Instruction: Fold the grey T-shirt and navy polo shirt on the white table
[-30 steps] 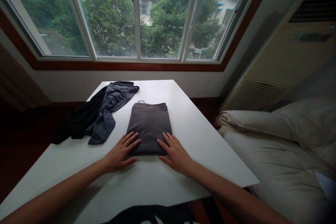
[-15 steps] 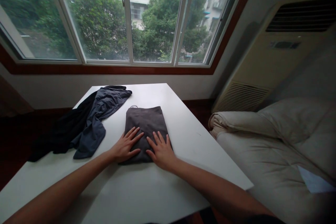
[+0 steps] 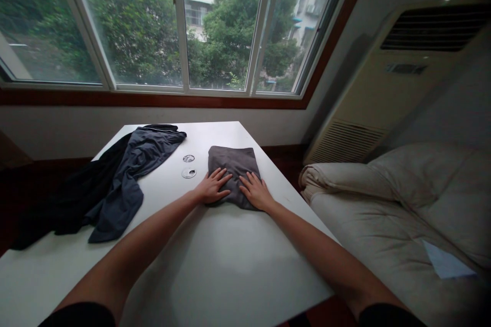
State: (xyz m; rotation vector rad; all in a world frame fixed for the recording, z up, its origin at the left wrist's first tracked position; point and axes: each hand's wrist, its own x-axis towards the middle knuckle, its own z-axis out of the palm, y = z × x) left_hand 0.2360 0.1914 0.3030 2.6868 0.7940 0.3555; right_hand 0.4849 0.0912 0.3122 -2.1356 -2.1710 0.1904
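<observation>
A folded dark grey garment (image 3: 233, 158) lies flat on the white table (image 3: 215, 260), toward its far right edge. My left hand (image 3: 213, 185) rests palm down on the garment's near left part, fingers spread. On its near right part lies my right hand (image 3: 256, 191), also flat with fingers apart. Both hands touch the cloth without gripping it. The garment's exact kind cannot be told from its folds. Left of it, two small round marks or discs (image 3: 188, 173) show on the tabletop.
A loose heap of black and blue-grey clothes (image 3: 123, 179) hangs over the table's left side. To the right stand a cream padded sofa (image 3: 356, 214) with a white sheet (image 3: 447, 259) on it and a tall air conditioner (image 3: 368, 87). Windows (image 3: 180, 30) line the far wall.
Both hands and the folded garment have slid away from me and to the right across the table. The round marks on the tabletop have come into view. The camera has shifted slightly.
</observation>
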